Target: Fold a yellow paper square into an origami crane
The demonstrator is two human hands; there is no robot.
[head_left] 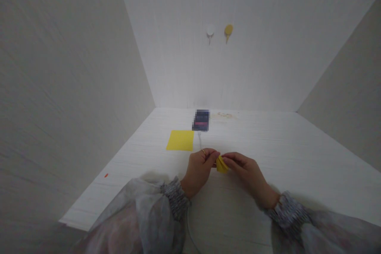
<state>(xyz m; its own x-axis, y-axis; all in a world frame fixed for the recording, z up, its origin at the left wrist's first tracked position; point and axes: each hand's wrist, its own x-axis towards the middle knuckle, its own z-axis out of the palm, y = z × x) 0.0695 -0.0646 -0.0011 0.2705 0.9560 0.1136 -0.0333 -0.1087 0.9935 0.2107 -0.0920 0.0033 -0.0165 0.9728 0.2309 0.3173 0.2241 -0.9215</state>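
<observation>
A small folded piece of yellow paper [222, 165] is held up between my two hands, just above the white table. My left hand [201, 167] pinches its left edge between thumb and fingers; a ring shows on one finger. On the opposite side, the thumb and fingers of my right hand [243, 169] grip the paper near its top. Part of the folds is hidden behind my fingertips. A flat yellow sheet [180, 140] lies on the table beyond my left hand.
Behind the yellow sheet is a blurred-out dark phone-like device [201, 120] with a white cable [199, 139] running toward me. An orange scrap [106, 175] lies at the table's left. Two hooks, one white [210, 31] and one yellow [228, 30], are on the back wall. Walls stand on both sides.
</observation>
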